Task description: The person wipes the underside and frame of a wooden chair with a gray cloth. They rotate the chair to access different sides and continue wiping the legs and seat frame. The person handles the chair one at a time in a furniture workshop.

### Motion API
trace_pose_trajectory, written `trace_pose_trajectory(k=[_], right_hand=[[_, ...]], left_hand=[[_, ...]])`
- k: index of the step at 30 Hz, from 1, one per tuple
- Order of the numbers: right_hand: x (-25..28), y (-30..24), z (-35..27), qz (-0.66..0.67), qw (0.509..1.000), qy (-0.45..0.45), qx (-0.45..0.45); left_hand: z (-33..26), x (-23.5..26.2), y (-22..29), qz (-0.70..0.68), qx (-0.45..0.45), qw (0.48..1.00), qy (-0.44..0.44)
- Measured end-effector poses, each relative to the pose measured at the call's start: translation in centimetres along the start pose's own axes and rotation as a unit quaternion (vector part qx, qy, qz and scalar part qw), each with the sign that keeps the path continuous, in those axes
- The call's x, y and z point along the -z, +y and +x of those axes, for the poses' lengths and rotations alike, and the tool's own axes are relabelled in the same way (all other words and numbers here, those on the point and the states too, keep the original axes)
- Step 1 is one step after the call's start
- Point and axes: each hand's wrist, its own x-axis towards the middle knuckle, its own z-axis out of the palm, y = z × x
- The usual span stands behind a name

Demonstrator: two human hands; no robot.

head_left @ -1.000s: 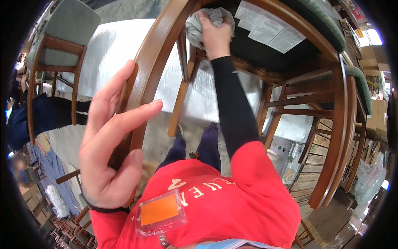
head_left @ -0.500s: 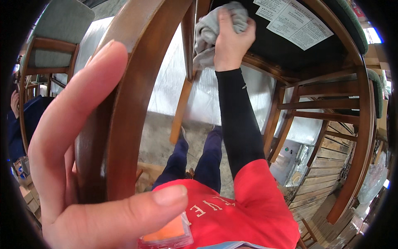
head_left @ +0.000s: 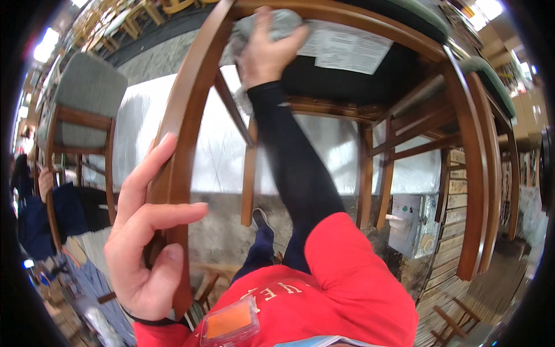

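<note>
A brown wooden chair with a dark underside faces me, its legs pointing toward me. My right hand, in a black sleeve, grips a bunched grey cloth against the frame at the far left corner of the underside. Some of the cloth hangs below the hand. My left hand is beside the near left chair leg, fingers spread and bent, one finger crossing in front of the wood. Whether its palm presses on the leg cannot be seen. A white printed label is stuck to the underside.
More chairs stand at right, one with a green seat, and a grey upholstered chair at left. Behind is a surface under shiny wrapping. A grey metal box sits low at right. Another person's hand shows at far left.
My view has shifted, showing more of the chair. My right hand and the cloth have moved left along the frame. My left hand appears smaller and farther from the camera, still by the leg.
</note>
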Motion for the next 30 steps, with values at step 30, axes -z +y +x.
trace_pose_trajectory(k=[30], right_hand=[[13.1, -1.9, 11.3, 0.411, 0.844, 0.061, -0.34]], left_hand=[[-0.2, -1.2, 1.8, -0.014, 0.202, 0.979, -0.033]])
